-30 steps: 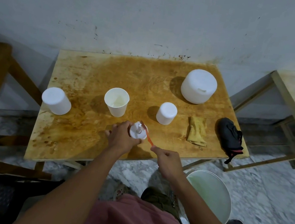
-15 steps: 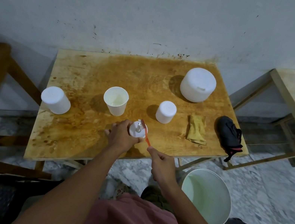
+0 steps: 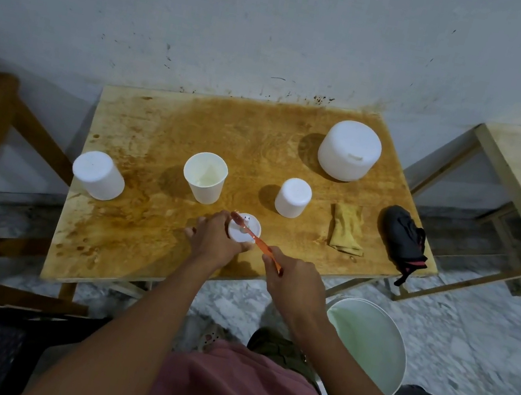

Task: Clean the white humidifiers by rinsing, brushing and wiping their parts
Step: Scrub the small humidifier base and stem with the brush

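While the left hand [image 3: 214, 241] holds a small round white part [image 3: 243, 231] over the near side of the wooden table [image 3: 159, 130], the right hand [image 3: 293, 279] holds an orange toothbrush [image 3: 258, 240]. The left fingers curl round the part from the left and from under it. The flat face of the part looks up, and a tiny peg sticks up from it. The right fingers are closed tight on the back end of the brush handle. The brush lies across the top of the part, with its head at the far left rim. I cannot tell if the bristles press down on the part.

More white things stand on the table. An open white cup [image 3: 203, 182] stands just behind the hands, and its inside looks a bit yellow. A small white pot [image 3: 292, 198] stands to the right of the cup, bottom side up. Another white pot [image 3: 98, 175] stands at the left edge of the table, well apart from the rest. A big round white tub [image 3: 349, 151] sits at the far right, near the wall.

A folded yellow cloth [image 3: 347, 226] lies on the right side of the table. Just beside it lies a black cloth [image 3: 401, 238] with a bit of red, and part of it hangs over the edge. On the floor by the right arm stands a white bucket [image 3: 369, 303] with pale green water in it.
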The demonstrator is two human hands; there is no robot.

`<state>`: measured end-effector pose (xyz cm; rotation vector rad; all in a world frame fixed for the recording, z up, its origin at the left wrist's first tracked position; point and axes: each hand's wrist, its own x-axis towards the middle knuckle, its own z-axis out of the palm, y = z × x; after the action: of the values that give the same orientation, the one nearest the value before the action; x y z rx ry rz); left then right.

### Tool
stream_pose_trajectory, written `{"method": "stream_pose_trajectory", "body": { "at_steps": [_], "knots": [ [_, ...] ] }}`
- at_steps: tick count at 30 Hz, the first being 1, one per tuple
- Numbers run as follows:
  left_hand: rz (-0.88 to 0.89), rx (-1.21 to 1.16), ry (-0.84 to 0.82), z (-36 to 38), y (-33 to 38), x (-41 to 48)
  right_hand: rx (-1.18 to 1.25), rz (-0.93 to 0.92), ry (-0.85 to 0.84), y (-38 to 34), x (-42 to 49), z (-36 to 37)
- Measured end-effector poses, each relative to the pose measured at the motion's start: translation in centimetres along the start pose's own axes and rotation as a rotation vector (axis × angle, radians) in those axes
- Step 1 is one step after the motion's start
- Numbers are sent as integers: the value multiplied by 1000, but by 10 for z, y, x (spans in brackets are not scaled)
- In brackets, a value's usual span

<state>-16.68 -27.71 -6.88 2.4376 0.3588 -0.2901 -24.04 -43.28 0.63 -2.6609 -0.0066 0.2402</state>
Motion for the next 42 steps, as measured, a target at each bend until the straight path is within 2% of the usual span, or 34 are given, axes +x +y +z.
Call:
{"method": "stream_pose_trajectory", "body": {
  "at_steps": [6,17,21,25,30,33,37,39,42],
  "knots": [
    [-1,14,14,0,1,-2,-156,-16,-46,-11,3,1],
    [-21,-32,46,4,0,-4,-50,42,-16,-17,5,-2],
    [-24,-18,54,5,1,-5,-150,-11,-61,-14,5,0],
    [-27,-47,64,4,2,-6,-196,45,-116,-7,4,11],
    [-33,-33,56,3,3,-6,-173,10,-58,-5,2,16],
    [-30,-55,62,2,3,-7,-179,29,-80,0,2,15],
    [-21,-66,60,2,2,-8,-38,64,-13,11,-1,9],
    [-23,-60,52,2,1,-7,138,82,71,16,-5,7],
    [-26,-60,50,3,1,-6,376,112,109,16,-12,7]
  ]
}}
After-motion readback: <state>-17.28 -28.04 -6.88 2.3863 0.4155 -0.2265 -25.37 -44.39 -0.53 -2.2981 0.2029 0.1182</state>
